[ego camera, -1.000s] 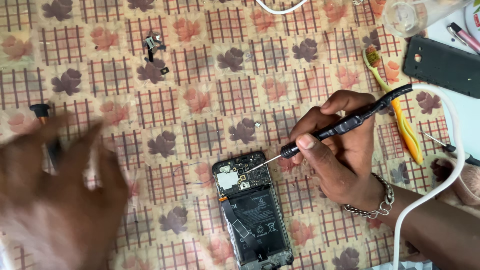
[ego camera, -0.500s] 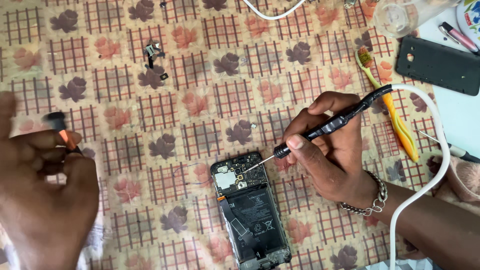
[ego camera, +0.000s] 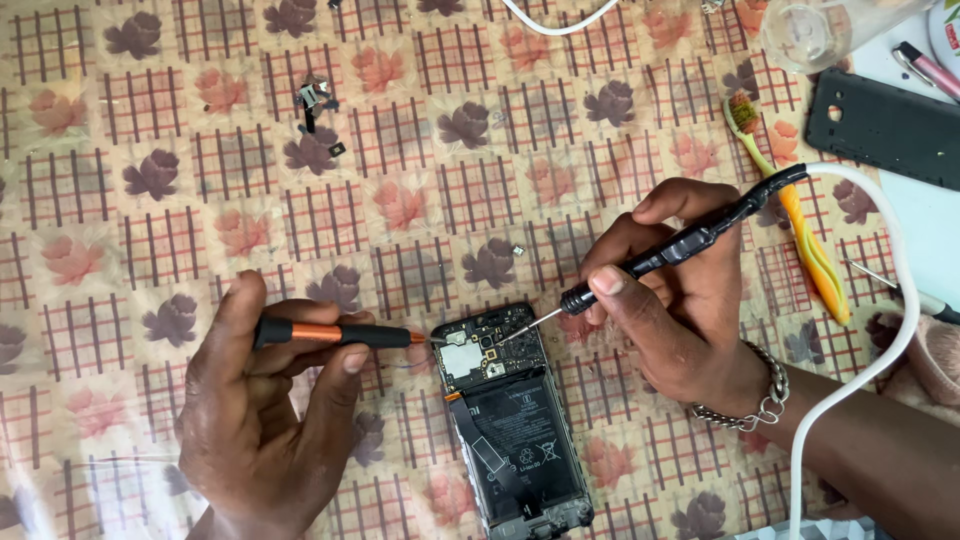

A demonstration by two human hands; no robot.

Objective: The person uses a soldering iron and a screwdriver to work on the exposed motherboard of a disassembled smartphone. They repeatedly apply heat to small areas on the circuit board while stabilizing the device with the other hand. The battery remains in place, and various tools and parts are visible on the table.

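An opened phone [ego camera: 510,420] lies back side up on the patterned tablecloth, its circuit board and black battery exposed. My right hand [ego camera: 680,300] grips a black soldering iron [ego camera: 680,245] like a pen, and the iron's thin tip touches the top of the board. A white cable [ego camera: 880,340] runs from the iron's rear end. My left hand [ego camera: 265,400] holds a black and orange tool [ego camera: 335,334] level, with its point touching the phone's upper left corner.
A black phone back cover [ego camera: 885,128] lies at the upper right beside a yellow and orange toothbrush [ego camera: 800,225]. Small dark parts [ego camera: 315,100] sit at the upper left. A clear plastic container [ego camera: 820,30] stands at the top right. A tiny loose part [ego camera: 517,250] lies above the phone.
My left hand came in from the left edge, took hold of the black and orange tool and brought its point to the phone's corner. My right hand kept the iron on the board.
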